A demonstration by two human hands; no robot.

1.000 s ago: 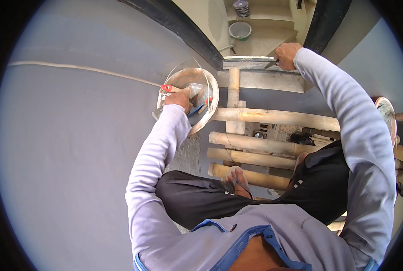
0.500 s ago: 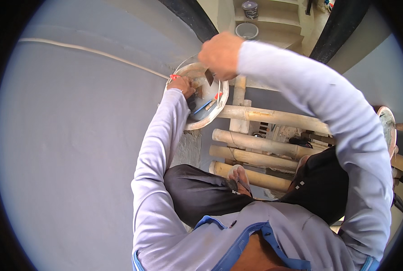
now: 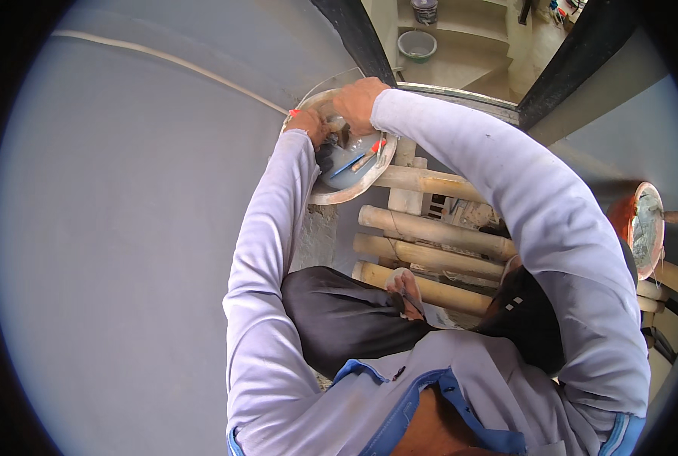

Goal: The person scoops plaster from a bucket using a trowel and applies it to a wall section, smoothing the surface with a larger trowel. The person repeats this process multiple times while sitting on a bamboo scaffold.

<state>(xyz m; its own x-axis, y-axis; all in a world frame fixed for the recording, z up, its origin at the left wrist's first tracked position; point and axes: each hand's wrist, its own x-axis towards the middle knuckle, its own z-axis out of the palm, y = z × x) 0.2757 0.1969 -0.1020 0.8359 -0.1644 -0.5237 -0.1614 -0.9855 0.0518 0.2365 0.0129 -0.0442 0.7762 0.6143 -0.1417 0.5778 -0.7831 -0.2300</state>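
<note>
A round white bucket with a wire handle stands ahead of me against the grey wall. Over its left rim my left hand is closed on a red-ended tool, whose far part is hidden. My right hand reaches over the far rim, fingers curled around a flat-bladed scraper. The scraper points down into the bucket, close to the left hand; whether the two tools touch I cannot tell. Inside the bucket lie a thin blue tool and a red-tipped, light-handled tool, near greyish contents.
Bamboo poles form the platform under my feet, with gaps between them. An orange-red bucket stands on the right. Beyond a dark frame post, steps hold a grey basin and a paint pail. A pale cable crosses the wall.
My right hand has come down from above the bucket to its far rim, bringing the scraper toward my left hand. The left hand stays at the left rim. The view has shifted slightly.
</note>
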